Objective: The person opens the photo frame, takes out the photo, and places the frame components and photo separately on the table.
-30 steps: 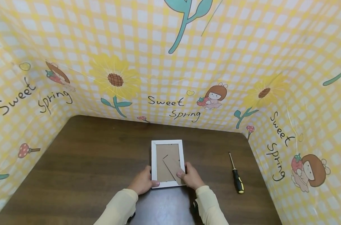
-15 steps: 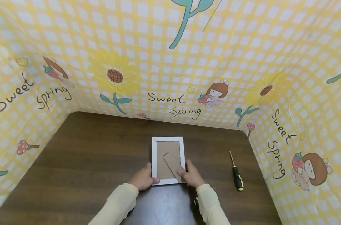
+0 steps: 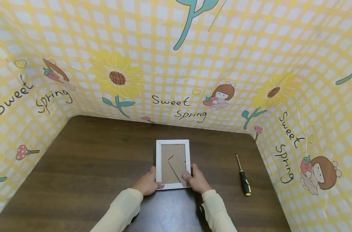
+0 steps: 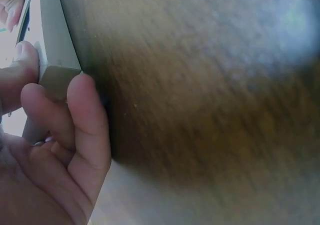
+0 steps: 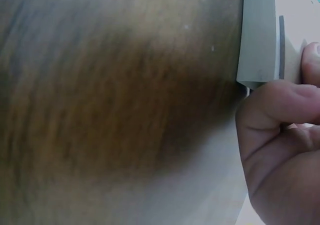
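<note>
A white picture frame (image 3: 159, 161) is held back side up near the middle of the table, its brown backing board (image 3: 167, 174) facing the head camera. A slanted stand leg (image 3: 177, 164) lies against that board. My left hand (image 3: 146, 183) grips the lower left corner, thumb on top of the border; in the left wrist view its fingers (image 4: 90, 120) curl at the frame's edge. My right hand (image 3: 199, 180) grips the lower right side, the thumb pressing on the stand leg. The right wrist view shows curled fingers (image 5: 265, 115) by the frame's corner. The frame's front is hidden.
A screwdriver (image 3: 244, 180) with a black and yellow handle lies on the dark wooden table (image 3: 91, 161), right of the frame. Yellow checked cloth (image 3: 164, 71) with printed flowers and words stands round the table's back and sides.
Both hands keep their grip on the picture frame. The whole head view has shifted slightly, so the frame, hands and screwdriver sit a little higher in it.
</note>
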`<action>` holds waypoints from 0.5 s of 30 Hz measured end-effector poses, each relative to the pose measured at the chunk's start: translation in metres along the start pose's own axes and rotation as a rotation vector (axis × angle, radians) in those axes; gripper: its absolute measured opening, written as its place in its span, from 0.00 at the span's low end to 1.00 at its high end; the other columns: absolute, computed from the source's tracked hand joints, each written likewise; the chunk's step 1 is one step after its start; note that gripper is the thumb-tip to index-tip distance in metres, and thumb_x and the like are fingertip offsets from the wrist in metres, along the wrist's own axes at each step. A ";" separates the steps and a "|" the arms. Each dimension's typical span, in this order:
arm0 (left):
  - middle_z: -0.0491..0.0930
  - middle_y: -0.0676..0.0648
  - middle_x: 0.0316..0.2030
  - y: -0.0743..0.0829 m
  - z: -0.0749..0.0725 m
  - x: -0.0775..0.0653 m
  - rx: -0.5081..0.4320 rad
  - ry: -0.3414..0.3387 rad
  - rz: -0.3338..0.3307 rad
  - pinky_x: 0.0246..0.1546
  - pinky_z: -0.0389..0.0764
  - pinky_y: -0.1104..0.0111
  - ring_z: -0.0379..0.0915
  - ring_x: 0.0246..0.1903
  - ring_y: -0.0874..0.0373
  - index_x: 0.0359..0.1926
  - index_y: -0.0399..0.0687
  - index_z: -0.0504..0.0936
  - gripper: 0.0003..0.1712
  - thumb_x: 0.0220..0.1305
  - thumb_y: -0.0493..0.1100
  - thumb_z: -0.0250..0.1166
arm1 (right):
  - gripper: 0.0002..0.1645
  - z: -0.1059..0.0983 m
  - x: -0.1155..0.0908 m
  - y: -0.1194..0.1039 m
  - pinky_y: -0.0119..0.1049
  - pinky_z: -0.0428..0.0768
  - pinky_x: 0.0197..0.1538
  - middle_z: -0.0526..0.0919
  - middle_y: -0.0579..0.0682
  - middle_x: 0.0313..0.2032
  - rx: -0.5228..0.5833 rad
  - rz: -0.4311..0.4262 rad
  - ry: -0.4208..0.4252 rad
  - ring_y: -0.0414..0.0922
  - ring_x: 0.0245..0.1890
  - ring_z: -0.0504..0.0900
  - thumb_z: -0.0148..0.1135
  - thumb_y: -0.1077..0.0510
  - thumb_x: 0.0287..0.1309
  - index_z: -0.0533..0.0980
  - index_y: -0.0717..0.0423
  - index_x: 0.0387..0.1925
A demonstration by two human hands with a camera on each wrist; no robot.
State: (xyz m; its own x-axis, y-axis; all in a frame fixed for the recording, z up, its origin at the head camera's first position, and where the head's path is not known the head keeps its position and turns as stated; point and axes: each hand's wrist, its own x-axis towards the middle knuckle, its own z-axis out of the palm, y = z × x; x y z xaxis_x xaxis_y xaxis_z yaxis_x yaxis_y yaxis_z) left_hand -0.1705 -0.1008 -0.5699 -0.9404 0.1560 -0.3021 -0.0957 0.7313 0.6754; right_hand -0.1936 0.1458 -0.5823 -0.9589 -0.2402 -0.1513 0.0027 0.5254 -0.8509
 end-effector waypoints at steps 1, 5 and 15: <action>0.79 0.38 0.42 0.000 0.000 0.000 -0.002 0.000 -0.004 0.48 0.75 0.48 0.77 0.41 0.46 0.56 0.33 0.64 0.34 0.61 0.46 0.73 | 0.17 0.000 0.000 0.000 0.49 0.74 0.50 0.79 0.55 0.42 0.007 0.004 -0.001 0.50 0.42 0.76 0.64 0.59 0.68 0.67 0.61 0.50; 0.78 0.40 0.39 0.000 0.001 0.001 -0.008 -0.003 -0.015 0.46 0.76 0.49 0.76 0.38 0.48 0.56 0.34 0.64 0.34 0.61 0.46 0.73 | 0.17 0.000 -0.001 0.001 0.40 0.75 0.28 0.77 0.55 0.37 0.100 0.028 -0.033 0.45 0.25 0.73 0.62 0.59 0.69 0.65 0.61 0.51; 0.77 0.43 0.36 -0.001 0.002 0.000 -0.010 -0.003 -0.017 0.43 0.76 0.51 0.74 0.35 0.49 0.55 0.35 0.64 0.34 0.61 0.47 0.74 | 0.21 -0.001 -0.002 0.004 0.34 0.68 0.17 0.76 0.55 0.40 0.216 0.071 -0.088 0.42 0.17 0.66 0.62 0.59 0.69 0.62 0.58 0.55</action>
State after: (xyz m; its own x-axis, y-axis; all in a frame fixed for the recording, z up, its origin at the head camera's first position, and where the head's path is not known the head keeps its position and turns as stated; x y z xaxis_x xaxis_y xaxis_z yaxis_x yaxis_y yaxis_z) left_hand -0.1702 -0.1006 -0.5719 -0.9377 0.1459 -0.3154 -0.1147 0.7268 0.6772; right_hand -0.1917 0.1491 -0.5847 -0.9257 -0.2842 -0.2496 0.1388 0.3587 -0.9231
